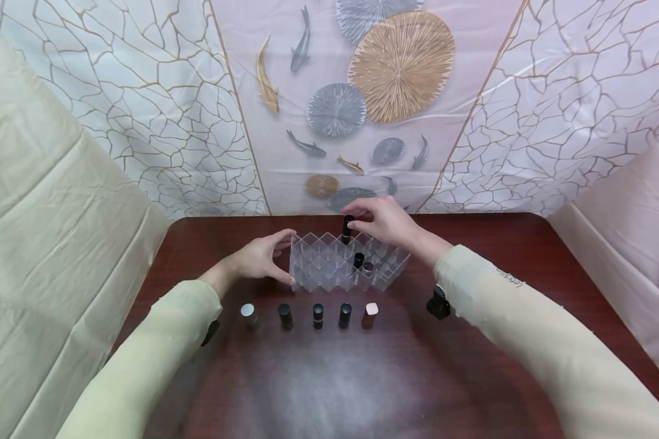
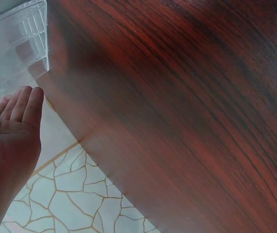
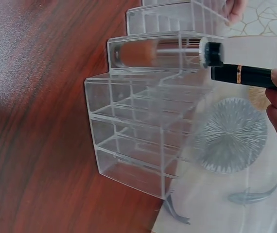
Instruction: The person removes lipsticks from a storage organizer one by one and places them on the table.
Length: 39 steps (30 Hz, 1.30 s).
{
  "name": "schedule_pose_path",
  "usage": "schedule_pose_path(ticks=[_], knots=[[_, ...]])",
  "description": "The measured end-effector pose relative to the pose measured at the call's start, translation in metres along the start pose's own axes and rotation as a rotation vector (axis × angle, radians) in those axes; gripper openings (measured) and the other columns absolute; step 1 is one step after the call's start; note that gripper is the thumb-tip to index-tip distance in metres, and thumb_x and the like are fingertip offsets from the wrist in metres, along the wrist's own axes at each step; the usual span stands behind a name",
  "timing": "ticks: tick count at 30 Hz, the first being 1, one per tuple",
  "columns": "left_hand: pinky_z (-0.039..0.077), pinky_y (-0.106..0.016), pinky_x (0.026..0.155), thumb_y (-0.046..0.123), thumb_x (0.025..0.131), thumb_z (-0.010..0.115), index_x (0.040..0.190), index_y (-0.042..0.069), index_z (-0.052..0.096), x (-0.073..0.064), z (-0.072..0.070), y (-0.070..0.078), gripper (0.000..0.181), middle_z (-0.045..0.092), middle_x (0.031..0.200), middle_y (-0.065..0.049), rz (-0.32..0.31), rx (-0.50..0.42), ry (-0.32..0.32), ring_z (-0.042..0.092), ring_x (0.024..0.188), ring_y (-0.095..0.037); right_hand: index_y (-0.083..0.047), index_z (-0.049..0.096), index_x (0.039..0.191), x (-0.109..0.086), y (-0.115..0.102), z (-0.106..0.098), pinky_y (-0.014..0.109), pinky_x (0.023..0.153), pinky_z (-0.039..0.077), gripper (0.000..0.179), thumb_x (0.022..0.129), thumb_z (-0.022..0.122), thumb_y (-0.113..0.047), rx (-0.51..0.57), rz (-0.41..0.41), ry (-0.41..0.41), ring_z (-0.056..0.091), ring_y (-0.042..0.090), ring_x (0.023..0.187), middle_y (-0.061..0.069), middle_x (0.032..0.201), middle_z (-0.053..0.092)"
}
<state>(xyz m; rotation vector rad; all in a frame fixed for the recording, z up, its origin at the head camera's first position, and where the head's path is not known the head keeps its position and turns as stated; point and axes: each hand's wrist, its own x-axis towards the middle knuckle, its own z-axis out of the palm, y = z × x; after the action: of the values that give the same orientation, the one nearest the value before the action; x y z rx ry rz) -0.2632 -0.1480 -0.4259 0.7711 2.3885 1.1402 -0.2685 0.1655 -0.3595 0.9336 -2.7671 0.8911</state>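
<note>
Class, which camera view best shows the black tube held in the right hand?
The right wrist view: the black tube appears large there, its gold band clear. The head view shows it small; the left wrist view misses it entirely.

organizer (image 1: 324, 268): clear glossy plastic; held tube (image 3: 244, 75): smooth; table (image 1: 329, 378): glossy wood-grain

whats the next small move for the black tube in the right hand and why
Probably ease the black tube gently down into the back row of the clear organizer: the right grip holds it roughly upright there, mostly above the rim, and the left grip is at the organizer's left end.
</note>
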Motion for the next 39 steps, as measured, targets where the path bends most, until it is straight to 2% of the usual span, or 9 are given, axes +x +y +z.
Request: schedule_pose_path(ticks=[9,15,21,30,33,36,39], knots=[[0.037,-0.039,0.11,0.018,0.064,0.091,0.146,0.012,0.031,-0.001,0.0,0.001,0.101,0.036,0.152,-0.013,0.009,-0.001,0.001,0.038,0.138,-0.025,-0.015,0.07,0.114,-0.005,-0.014,-0.018,0.033,0.084,0.055,0.029,0.086,0.074,-0.018,-0.024,-0.057,0.042,0.069,0.016,0.096,0.001,0.104,0.073],[0.037,-0.04,0.11,0.018,0.065,0.091,0.146,0.012,0.031,-0.002,0.0,0.002,0.101,0.036,0.151,-0.013,0.007,-0.008,0.0,0.038,0.138,-0.026,-0.019,0.069,0.115,-0.015,-0.02,-0.026,0.029,0.084,0.055,0.03,0.086,0.074,-0.02,-0.017,-0.061,0.044,0.069,0.01,0.095,-0.002,0.105,0.073],[0.037,-0.04,0.11,0.018,0.065,0.09,0.145,0.012,0.031,-0.002,0.0,0.0,0.1,0.036,0.151,-0.013,0.022,-0.014,0.003,0.038,0.138,-0.027,-0.021,0.069,0.116,-0.03,-0.027,-0.032,0.03,0.081,0.055,0.031,0.085,0.074,-0.023,0.003,-0.053,0.048,0.069,0.008,0.093,-0.005,0.104,0.073],[0.037,-0.039,0.11,0.018,0.065,0.09,0.145,0.012,0.032,-0.001,0.001,-0.001,0.099,0.036,0.151,-0.012,0.023,-0.03,0.002,0.038,0.138,-0.026,-0.023,0.07,0.114,-0.058,-0.029,-0.04,0.029,0.079,0.056,0.032,0.083,0.077,-0.022,-0.013,-0.09,0.094,0.068,0.003,0.091,-0.009,0.101,0.073],[0.037,-0.039,0.11,0.018,0.065,0.09,0.144,0.012,0.033,-0.002,0.0,0.0,0.098,0.036,0.151,-0.012,0.022,-0.026,0.001,0.038,0.138,-0.025,-0.024,0.07,0.114,-0.068,-0.029,-0.043,0.028,0.072,0.054,0.032,0.083,0.077,-0.023,-0.034,-0.09,0.099,0.068,0.002,0.089,-0.011,0.1,0.073],[0.037,-0.039,0.11,0.019,0.065,0.09,0.144,0.013,0.033,-0.002,0.0,0.0,0.098,0.036,0.151,-0.011,0.021,-0.015,0.002,0.038,0.138,-0.024,-0.023,0.071,0.114,-0.077,-0.029,-0.045,0.024,0.067,0.05,0.032,0.082,0.078,-0.023,-0.049,-0.101,0.104,0.068,0.003,0.088,-0.013,0.099,0.073],[0.038,-0.04,0.11,0.02,0.065,0.09,0.145,0.014,0.032,-0.001,-0.001,-0.001,0.099,0.036,0.151,-0.01,0.021,-0.003,0.002,0.039,0.138,-0.024,-0.022,0.071,0.113,-0.086,-0.03,-0.047,0.02,0.07,0.05,0.033,0.081,0.079,-0.021,-0.047,-0.116,0.113,0.068,0.004,0.091,-0.013,0.099,0.073]])
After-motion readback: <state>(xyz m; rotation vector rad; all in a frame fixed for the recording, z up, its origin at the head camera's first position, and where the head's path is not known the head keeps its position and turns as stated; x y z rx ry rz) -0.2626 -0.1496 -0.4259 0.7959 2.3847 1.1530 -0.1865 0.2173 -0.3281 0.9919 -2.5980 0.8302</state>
